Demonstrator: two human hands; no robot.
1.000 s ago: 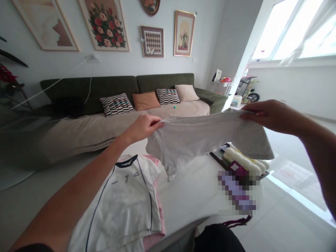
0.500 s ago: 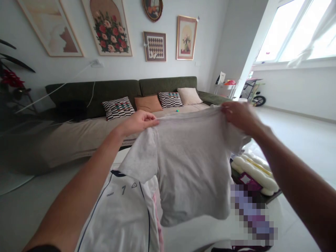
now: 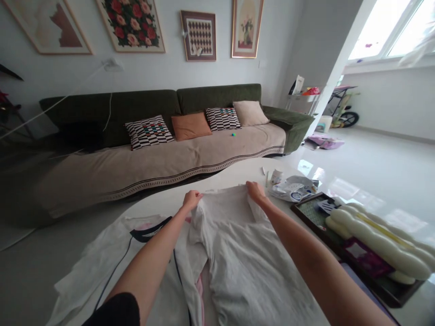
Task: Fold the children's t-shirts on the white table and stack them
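A light grey t-shirt (image 3: 244, 258) lies flat on the white table (image 3: 234, 171), its shoulders at the far end. My left hand (image 3: 192, 199) pinches the left shoulder edge, fingers closed on the cloth. The right shoulder is gripped by my right hand (image 3: 254, 191), fingers closed on the fabric. To the left, partly under the grey shirt, lies a white jersey with dark trim (image 3: 136, 249) over a pink garment (image 3: 200, 290).
A dark tray (image 3: 316, 217) with a cream ribbed cushion-like object (image 3: 380, 244) sits at the right of the table. Papers and a small bottle (image 3: 292, 186) lie beyond my right hand. A green sofa (image 3: 163, 131) with pillows stands behind the table.
The grey t-shirt was held up in the air between both hands; it has come down and now lies spread flat on the table, both hands still on its shoulders.
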